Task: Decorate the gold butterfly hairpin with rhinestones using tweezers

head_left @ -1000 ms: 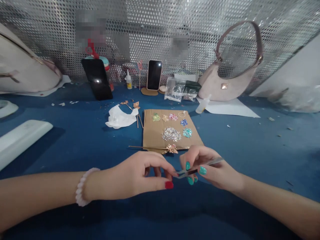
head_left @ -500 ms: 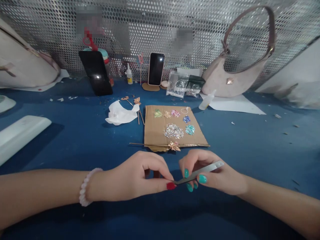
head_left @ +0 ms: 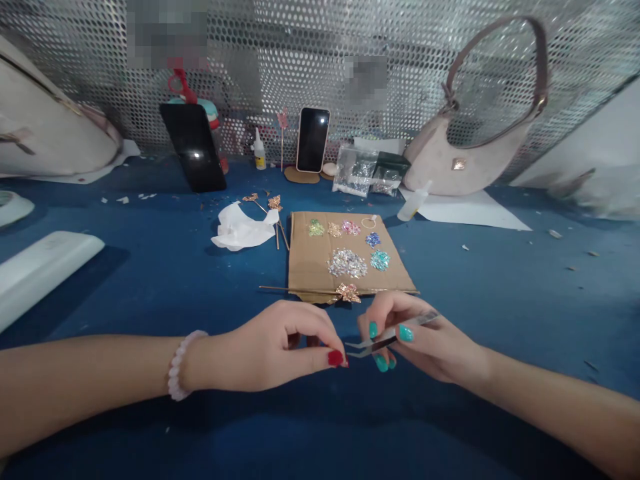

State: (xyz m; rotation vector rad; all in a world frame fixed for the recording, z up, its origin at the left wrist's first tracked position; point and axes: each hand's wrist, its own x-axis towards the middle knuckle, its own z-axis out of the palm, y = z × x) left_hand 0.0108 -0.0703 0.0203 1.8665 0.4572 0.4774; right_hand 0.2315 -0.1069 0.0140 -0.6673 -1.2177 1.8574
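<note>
My right hand (head_left: 415,337) holds a pair of metal tweezers (head_left: 385,340), their bent tips a little apart and pointing left. Close to those tips, thumb and forefinger of my left hand (head_left: 290,347) are pinched together; whatever they hold, if anything, is too small to make out. Just beyond my hands lies a cardboard piece (head_left: 313,263) bearing small heaps of rhinestones: silver (head_left: 347,263), turquoise (head_left: 380,260), blue (head_left: 373,239), pink (head_left: 351,227) and green (head_left: 315,227). Across its near edge rests a thin metal stick with a rose-gold flower ornament (head_left: 348,292).
Left of the cardboard are crumpled white paper (head_left: 243,227) and more ornamented sticks (head_left: 275,203). Farther back stand a black tablet-like device (head_left: 194,147), a glue bottle (head_left: 259,150), a phone (head_left: 313,140) and a handbag (head_left: 460,160). A second small bottle (head_left: 413,203) lies behind the cardboard. A white case (head_left: 45,273) sits left.
The tweezers' tips, closed together at my left fingertips before, have spread apart and drawn slightly away. My left hand has risen slightly and stays pinched.
</note>
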